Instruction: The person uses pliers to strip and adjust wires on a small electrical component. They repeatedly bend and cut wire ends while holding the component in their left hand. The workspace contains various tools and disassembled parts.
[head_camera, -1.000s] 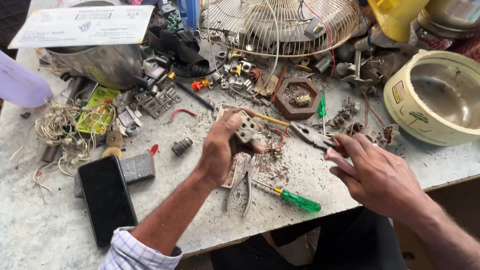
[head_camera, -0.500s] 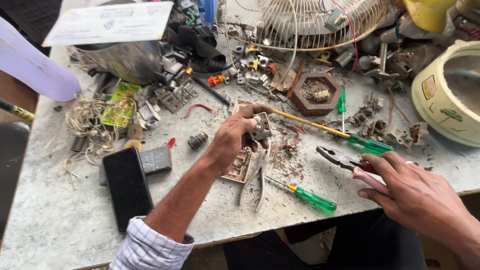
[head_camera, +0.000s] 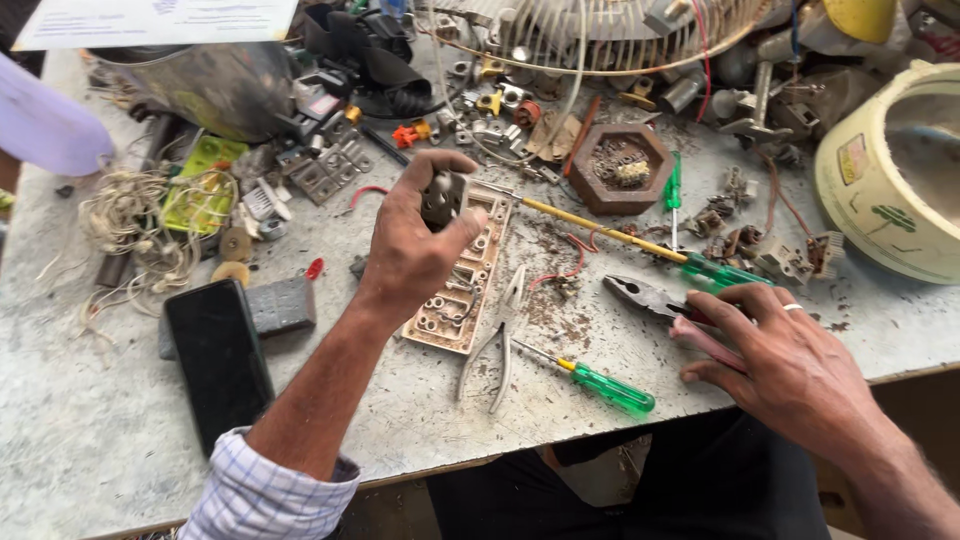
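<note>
Person's arms and clothing, seen from the head camera.

Left hand (head_camera: 415, 250): bare, no ring or watch visible; forearm bare up to a sleeve (head_camera: 270, 490) of white cloth with a fine blue check, its cuff rolled or pushed back near the elbow. Right hand (head_camera: 790, 365): bare, with a plain silver-coloured ring (head_camera: 792, 307) on one finger; forearm bare to the frame edge, no sleeve showing. Dark trousers (head_camera: 640, 490), black or near black, show below the bench edge.
</note>
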